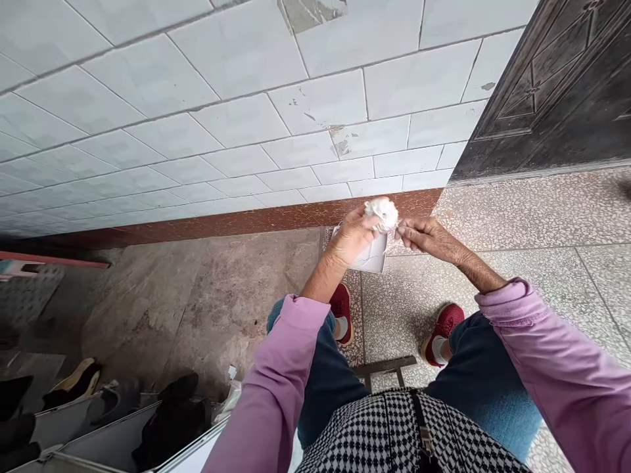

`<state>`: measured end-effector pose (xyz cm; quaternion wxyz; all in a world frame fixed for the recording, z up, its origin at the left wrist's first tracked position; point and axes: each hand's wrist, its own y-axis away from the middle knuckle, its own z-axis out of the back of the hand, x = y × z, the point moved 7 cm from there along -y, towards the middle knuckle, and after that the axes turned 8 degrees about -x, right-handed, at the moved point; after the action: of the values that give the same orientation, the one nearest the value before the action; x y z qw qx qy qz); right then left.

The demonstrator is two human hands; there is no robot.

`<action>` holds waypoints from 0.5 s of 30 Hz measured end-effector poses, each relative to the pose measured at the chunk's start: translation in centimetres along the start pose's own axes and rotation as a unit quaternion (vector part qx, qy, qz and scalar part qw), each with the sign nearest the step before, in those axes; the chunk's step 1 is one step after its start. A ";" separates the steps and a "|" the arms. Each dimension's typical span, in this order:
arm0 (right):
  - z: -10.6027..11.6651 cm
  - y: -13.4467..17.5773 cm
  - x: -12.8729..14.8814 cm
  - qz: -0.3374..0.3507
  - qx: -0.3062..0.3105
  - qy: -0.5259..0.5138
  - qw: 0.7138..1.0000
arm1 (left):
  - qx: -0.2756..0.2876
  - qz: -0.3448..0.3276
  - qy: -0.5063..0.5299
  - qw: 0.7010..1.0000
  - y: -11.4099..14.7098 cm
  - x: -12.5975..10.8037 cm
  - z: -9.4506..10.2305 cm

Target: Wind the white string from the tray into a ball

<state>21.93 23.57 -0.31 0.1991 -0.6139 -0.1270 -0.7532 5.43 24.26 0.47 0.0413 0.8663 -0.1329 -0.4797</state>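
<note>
My left hand [353, 233] holds a small white roundish object [382, 211], which looks like a garlic bulb, raised in front of me. My right hand [422, 234] is just to its right, with the fingertips pinched at the object's edge. Both hands hover over a white square tray or tile [375, 256] lying on the floor near the wall. I am seated, with pink sleeves, dark trousers and red shoes [341, 309] on the speckled floor.
A white tiled wall [236, 118] with a brown skirting runs across ahead. A dark door [562, 92] stands at the right. Several dark shoes [172, 414] lie on a shoe rack at the lower left. A small stool frame [384, 368] shows between my legs.
</note>
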 end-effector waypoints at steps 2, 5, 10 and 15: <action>0.0 0.0 -0.8 -0.036 0.024 -0.013 0.999 | -0.078 -0.061 0.030 0.995 -0.5 -2.9 1.8; 2.8 0.2 -2.4 -0.071 -0.002 -0.012 0.997 | -0.211 -0.157 0.079 0.962 -0.2 -8.3 6.3; 10.4 1.5 -6.1 -0.095 -0.091 0.066 0.989 | -0.352 -0.260 0.044 0.898 1.9 -14.4 14.4; 16.8 4.4 -8.6 -0.118 -0.165 0.145 0.968 | -0.431 -0.288 0.037 0.855 4.1 -15.9 20.7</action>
<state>40.03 28.20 -5.36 0.0209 -0.5029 -0.0420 -0.8631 -20.77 25.80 3.27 0.2755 0.7783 0.3438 -0.4473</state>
